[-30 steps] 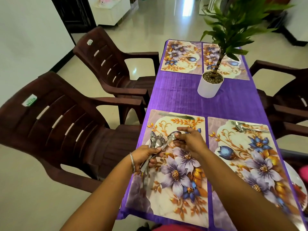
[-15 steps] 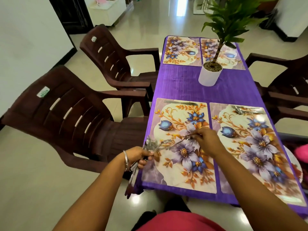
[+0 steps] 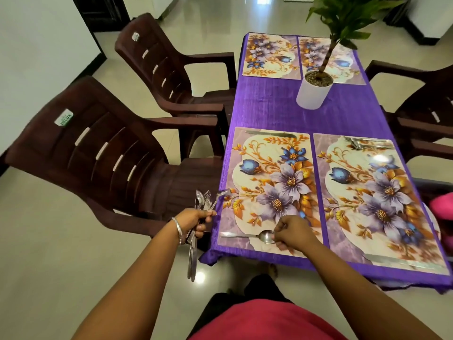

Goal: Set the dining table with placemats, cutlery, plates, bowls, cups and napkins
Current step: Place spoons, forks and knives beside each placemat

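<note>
Four floral placemats lie on the purple tablecloth (image 3: pixel 274 111). My right hand (image 3: pixel 293 231) pinches the bowl of a spoon (image 3: pixel 255 235) that lies along the near edge of the near left placemat (image 3: pixel 269 182). A knife (image 3: pixel 274 134) lies along that mat's far edge. My left hand (image 3: pixel 196 220) grips a bundle of cutlery (image 3: pixel 202 204) just off the table's left edge, handles hanging down. The near right placemat (image 3: pixel 377 192) carries a fork and spoon (image 3: pixel 362 143) at its far edge and a knife (image 3: pixel 402 261) at its near edge.
A potted plant (image 3: pixel 312 93) in a white pot stands mid-table. Two far placemats (image 3: pixel 269 56) lie beyond it. Brown plastic chairs (image 3: pixel 98 153) stand along the left side, others on the right (image 3: pixel 421 111). A pink object (image 3: pixel 442 204) sits at the right edge.
My right hand drew a spoon out of the bundle and brought it down to the near edge of the near left placemat. My left hand moved left, off the table edge.
</note>
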A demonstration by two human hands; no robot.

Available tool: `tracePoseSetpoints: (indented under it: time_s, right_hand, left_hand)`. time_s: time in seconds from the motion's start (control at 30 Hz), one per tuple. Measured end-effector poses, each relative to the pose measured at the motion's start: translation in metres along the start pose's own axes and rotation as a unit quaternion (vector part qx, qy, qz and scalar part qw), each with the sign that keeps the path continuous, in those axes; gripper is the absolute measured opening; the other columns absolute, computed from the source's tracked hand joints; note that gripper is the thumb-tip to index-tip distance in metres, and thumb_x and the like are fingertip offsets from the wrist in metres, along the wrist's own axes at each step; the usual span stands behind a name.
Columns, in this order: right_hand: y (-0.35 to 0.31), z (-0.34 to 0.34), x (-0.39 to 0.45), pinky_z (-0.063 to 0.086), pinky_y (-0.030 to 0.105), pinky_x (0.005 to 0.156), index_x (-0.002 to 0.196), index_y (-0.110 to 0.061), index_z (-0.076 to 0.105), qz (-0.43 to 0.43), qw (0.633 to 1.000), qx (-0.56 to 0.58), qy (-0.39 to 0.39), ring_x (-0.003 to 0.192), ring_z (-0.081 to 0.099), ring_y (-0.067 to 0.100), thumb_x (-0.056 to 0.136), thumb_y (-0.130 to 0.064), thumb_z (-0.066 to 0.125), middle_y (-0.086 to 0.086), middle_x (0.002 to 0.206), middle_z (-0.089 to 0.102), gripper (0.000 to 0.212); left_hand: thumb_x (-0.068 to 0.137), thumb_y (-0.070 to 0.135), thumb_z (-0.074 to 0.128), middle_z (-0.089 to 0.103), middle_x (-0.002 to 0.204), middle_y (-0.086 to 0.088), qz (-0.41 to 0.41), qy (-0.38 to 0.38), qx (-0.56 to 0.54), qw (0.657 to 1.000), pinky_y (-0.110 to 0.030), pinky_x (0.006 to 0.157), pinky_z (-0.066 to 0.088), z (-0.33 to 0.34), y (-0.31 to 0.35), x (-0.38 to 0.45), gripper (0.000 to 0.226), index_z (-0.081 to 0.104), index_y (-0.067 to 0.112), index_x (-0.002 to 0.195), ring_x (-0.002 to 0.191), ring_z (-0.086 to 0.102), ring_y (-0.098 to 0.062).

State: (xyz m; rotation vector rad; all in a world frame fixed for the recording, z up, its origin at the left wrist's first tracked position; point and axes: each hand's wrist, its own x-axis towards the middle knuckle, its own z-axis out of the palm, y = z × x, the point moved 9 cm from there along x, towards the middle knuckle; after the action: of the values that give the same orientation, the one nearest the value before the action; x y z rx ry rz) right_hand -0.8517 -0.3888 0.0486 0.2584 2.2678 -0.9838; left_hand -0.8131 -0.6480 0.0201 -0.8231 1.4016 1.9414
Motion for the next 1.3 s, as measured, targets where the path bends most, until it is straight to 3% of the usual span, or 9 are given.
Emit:
tracePoseSetpoints:
  time_s: [0.13, 0.27, 0.43, 0.77, 0.9, 1.0, 1.07, 1.17, 1.3]
  right_hand:
    - [-0.003, 0.003, -0.005, 0.042, 0.018, 0.036, 0.077, -0.002, 0.060, -0.003, 1.000, -0.011, -0.005, 0.038, 0.058, 0.012, 0.080, 0.006, 0.065, 0.012, 0.061, 0.065, 0.009]
    - [0.000, 0.009, -0.008, 0.050, 0.024, 0.043, 0.078, 0.002, 0.062, -0.013, 1.000, -0.022, -0.008, 0.043, 0.060, 0.020, 0.078, 0.007, 0.065, 0.014, 0.060, 0.066, 0.006]
    - [0.004, 0.009, -0.010, 0.046, 0.022, 0.041, 0.070, -0.003, 0.058, -0.010, 1.000, -0.024, -0.003, 0.036, 0.056, 0.015, 0.078, 0.008, 0.064, 0.010, 0.054, 0.063, 0.015]
    - [0.015, 0.004, -0.007, 0.054, 0.026, 0.052, 0.075, -0.003, 0.059, -0.009, 0.998, -0.063, 0.003, 0.048, 0.064, 0.022, 0.076, 0.001, 0.066, 0.019, 0.070, 0.071, 0.009]
    - [0.019, 0.005, -0.002, 0.054, 0.025, 0.055, 0.076, -0.008, 0.058, -0.001, 0.995, -0.095, -0.005, 0.051, 0.064, 0.019, 0.076, -0.008, 0.071, 0.012, 0.069, 0.070, 0.013]
    - [0.017, -0.004, 0.001, 0.057, 0.032, 0.069, 0.085, -0.010, 0.062, 0.001, 0.992, -0.127, 0.010, 0.069, 0.065, 0.021, 0.073, -0.021, 0.076, 0.007, 0.082, 0.068, 0.021]
    - [0.001, -0.018, 0.000, 0.052, 0.032, 0.074, 0.099, -0.010, 0.061, -0.046, 0.987, -0.140, 0.062, 0.085, 0.061, 0.022, 0.074, -0.023, 0.076, 0.006, 0.095, 0.064, 0.032]
    - [-0.042, -0.033, -0.012, 0.048, 0.031, 0.086, 0.121, -0.012, 0.058, -0.197, 0.969, -0.076, 0.127, 0.103, 0.058, 0.021, 0.078, -0.018, 0.075, 0.006, 0.116, 0.061, 0.047]
    - [-0.090, -0.025, -0.030, 0.037, 0.018, 0.095, 0.124, -0.022, 0.057, -0.356, 0.928, -0.071, 0.080, 0.116, 0.045, 0.007, 0.079, 0.001, 0.063, 0.000, 0.129, 0.052, 0.051]
  left_hand:
    - [0.100, 0.011, 0.037, 0.045, 0.051, 0.005, -0.010, -0.016, 0.005, 1.000, -0.012, 0.033, 0.023, 0.000, -0.006, 0.004, 0.024, 0.055, 0.010, 0.085, 0.031, 0.027, -0.005]
    - [0.100, 0.012, 0.040, 0.045, 0.052, 0.004, -0.015, -0.015, 0.007, 1.000, -0.014, 0.033, 0.023, 0.000, -0.009, 0.006, 0.023, 0.057, 0.010, 0.086, 0.033, 0.027, -0.006]
    - [0.100, 0.012, 0.040, 0.045, 0.052, 0.003, -0.016, -0.017, 0.008, 1.000, -0.013, 0.035, 0.022, 0.002, -0.009, 0.003, 0.024, 0.058, 0.009, 0.085, 0.033, 0.028, -0.006]
    - [0.100, 0.012, 0.041, 0.044, 0.057, 0.002, -0.020, -0.022, 0.015, 0.999, -0.015, 0.034, 0.023, 0.009, -0.011, 0.006, 0.022, 0.060, 0.008, 0.090, 0.035, 0.027, -0.006]
    - [0.100, 0.013, 0.042, 0.045, 0.057, 0.002, -0.018, -0.031, 0.028, 0.999, -0.015, 0.034, 0.024, 0.016, -0.011, 0.003, 0.021, 0.061, 0.008, 0.090, 0.035, 0.027, -0.005]
    - [0.099, 0.014, 0.046, 0.047, 0.058, 0.003, -0.013, -0.048, 0.046, 0.998, -0.015, 0.035, 0.025, 0.020, -0.009, 0.000, 0.019, 0.063, 0.008, 0.092, 0.036, 0.029, -0.005]
    - [0.098, 0.015, 0.046, 0.047, 0.058, 0.002, -0.013, -0.062, 0.051, 0.997, -0.014, 0.036, 0.025, 0.024, -0.008, -0.003, 0.019, 0.063, 0.007, 0.095, 0.036, 0.029, -0.005]
    - [0.099, 0.015, 0.041, 0.043, 0.057, 0.003, -0.029, -0.103, 0.046, 0.993, -0.013, 0.036, 0.021, 0.038, -0.009, -0.010, 0.021, 0.059, 0.006, 0.095, 0.033, 0.027, -0.005]
    - [0.094, 0.018, 0.045, 0.042, 0.055, 0.003, -0.042, -0.184, 0.057, 0.980, -0.014, 0.035, 0.019, 0.059, -0.007, -0.022, 0.018, 0.059, 0.007, 0.093, 0.031, 0.028, -0.003]
